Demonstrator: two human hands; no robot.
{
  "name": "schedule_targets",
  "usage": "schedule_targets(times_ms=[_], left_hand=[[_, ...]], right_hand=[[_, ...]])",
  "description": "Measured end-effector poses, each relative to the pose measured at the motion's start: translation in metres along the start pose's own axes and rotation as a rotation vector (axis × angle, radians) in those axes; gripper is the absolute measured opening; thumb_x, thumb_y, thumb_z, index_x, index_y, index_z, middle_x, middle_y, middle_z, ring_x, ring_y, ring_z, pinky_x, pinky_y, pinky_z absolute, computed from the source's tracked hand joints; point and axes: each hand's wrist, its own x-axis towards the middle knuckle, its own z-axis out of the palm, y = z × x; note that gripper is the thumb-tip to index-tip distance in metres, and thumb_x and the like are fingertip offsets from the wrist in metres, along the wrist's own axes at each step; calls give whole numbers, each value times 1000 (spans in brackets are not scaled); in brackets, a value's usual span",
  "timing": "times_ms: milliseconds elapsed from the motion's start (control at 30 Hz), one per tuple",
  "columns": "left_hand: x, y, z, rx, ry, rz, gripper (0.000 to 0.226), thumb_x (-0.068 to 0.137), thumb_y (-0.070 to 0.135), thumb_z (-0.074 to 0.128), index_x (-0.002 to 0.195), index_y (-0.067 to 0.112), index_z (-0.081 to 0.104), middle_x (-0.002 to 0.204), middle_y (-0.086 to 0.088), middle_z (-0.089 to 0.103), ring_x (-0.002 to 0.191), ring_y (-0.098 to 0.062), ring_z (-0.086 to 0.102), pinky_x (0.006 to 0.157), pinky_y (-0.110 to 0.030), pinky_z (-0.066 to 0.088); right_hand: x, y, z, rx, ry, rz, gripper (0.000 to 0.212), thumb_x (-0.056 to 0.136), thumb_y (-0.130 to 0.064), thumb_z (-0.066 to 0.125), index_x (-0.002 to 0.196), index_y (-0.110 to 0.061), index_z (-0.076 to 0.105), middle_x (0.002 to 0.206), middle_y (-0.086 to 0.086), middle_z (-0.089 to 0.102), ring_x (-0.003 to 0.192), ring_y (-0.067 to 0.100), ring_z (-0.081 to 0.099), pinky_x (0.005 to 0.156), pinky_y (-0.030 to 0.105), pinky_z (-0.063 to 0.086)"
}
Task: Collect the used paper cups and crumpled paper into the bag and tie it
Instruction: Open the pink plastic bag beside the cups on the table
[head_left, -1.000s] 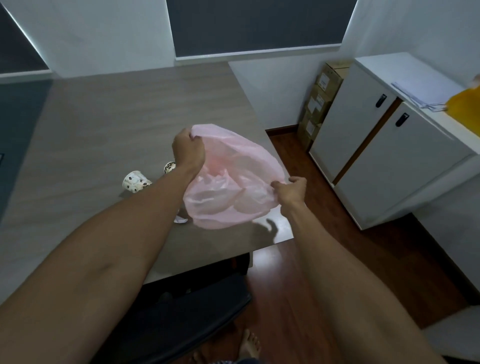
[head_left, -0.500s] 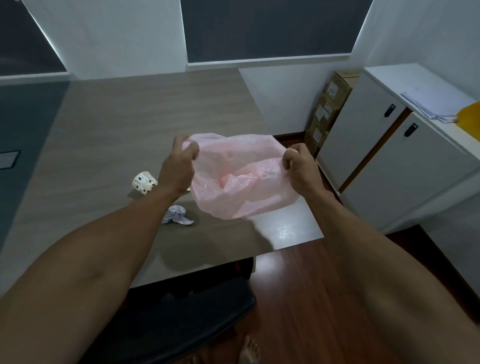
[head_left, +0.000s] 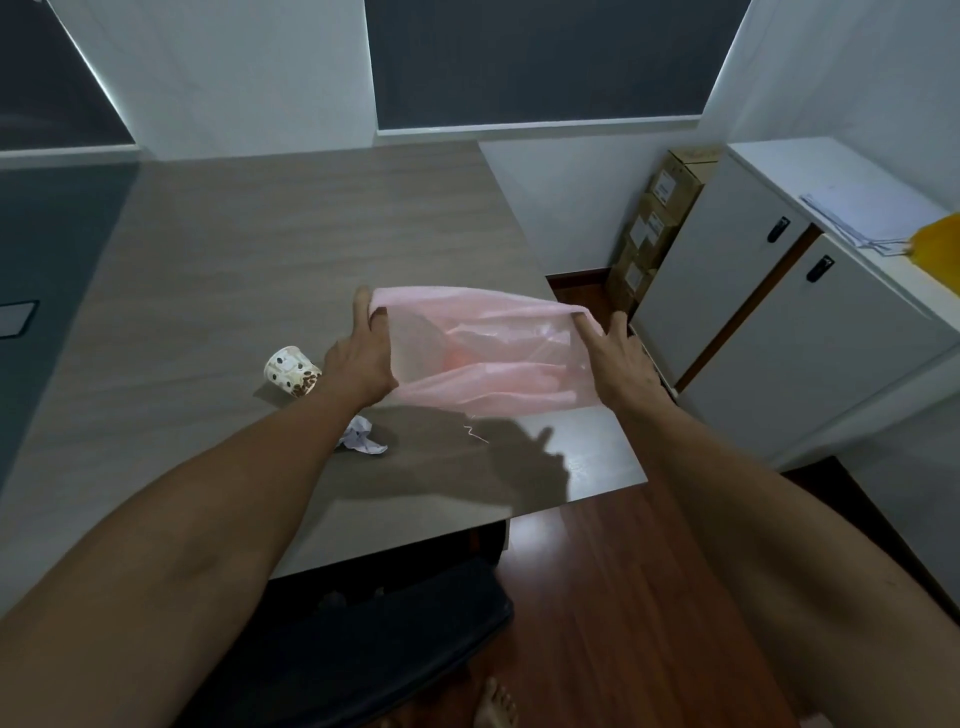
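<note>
Nearby, paper cup (head_left: 292, 371), crumpled paper (head_left: 360, 437) beside left hand (head_left: 360, 360), bag (head_left: 483, 353)

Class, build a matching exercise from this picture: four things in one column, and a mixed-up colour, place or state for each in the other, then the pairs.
Things
1. plastic bag
2. paper cup
3. crumpled paper
4. stacked cardboard boxes

Descriptions
A. on the floor beside the white cabinet
B. lying on its side on the table
C. pink, stretched between two hands
D. white, on the table near the left forearm

Pairs: 1-C, 2-B, 3-D, 4-A
</note>
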Motion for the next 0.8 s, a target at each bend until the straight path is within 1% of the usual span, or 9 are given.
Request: schedule_targets(times_ms=[133,233,333,433,500,633,667,767,800], left_hand=[[-3,1,3,26,-67,46,117,73,11,81,158,12,1,166,-4,-19,105,-48,59,81,-43,50],[-2,5,1,30,-73,74,112,73,10,80,157,11,6,167,-2,-19,105,-46,59,77,-40,47],[0,8,-3,84,-99,112,114,74,9,79,158,11,1,164,2,-32,97,-44,60,76,-44,52],[6,10,-18,177,-87,146,113,77,5,75,159,12,-2,160,4,-41,83,-37,60,74,-45,56],[10,19,-34,155,46,176,109,75,1,76,157,13,6,161,4,-39,72,-38,60,66,-46,58],[16,44,-51,6,391,239,98,75,11,78,154,7,21,169,-12,-10,79,-48,63,60,-44,46],[18,44,-45,-30,334,245,101,74,10,78,156,6,20,169,-14,-5,84,-48,63,63,-43,48],[9,28,-2,17,-258,149,130,67,13,90,161,12,0,168,-4,-23,115,-40,62,91,-46,55],[5,22,6,41,-359,133,135,63,18,95,160,10,2,165,0,-34,125,-36,58,97,-42,51]], right_hand=[[2,6,2,102,-106,-236,63,89,-3,68,127,-41,36,129,11,38,83,35,63,67,48,64],[3,5,-3,40,-153,-184,34,100,-18,54,132,-29,49,135,10,47,97,36,63,85,51,60],[7,4,-8,87,-213,-45,66,101,-19,46,159,-25,16,154,10,39,118,39,57,98,58,51],[13,5,-24,131,-305,12,110,91,-10,62,155,-33,-26,166,13,16,118,44,56,98,57,51],[20,1,-42,186,-151,43,109,94,-5,58,151,-34,-31,169,11,6,114,48,57,95,58,53],[30,-17,-75,201,494,38,89,99,-7,54,161,-15,-9,163,23,20,91,47,64,74,59,57],[29,-18,-72,154,460,12,92,97,-7,58,161,-13,-8,162,25,21,90,46,64,72,58,58],[7,-6,-23,-97,-266,-64,105,92,-4,61,159,-17,-18,168,18,5,108,43,63,88,54,57],[6,2,-10,-136,-380,-57,106,91,-5,63,160,-17,-16,170,13,-4,113,42,62,92,52,56]])
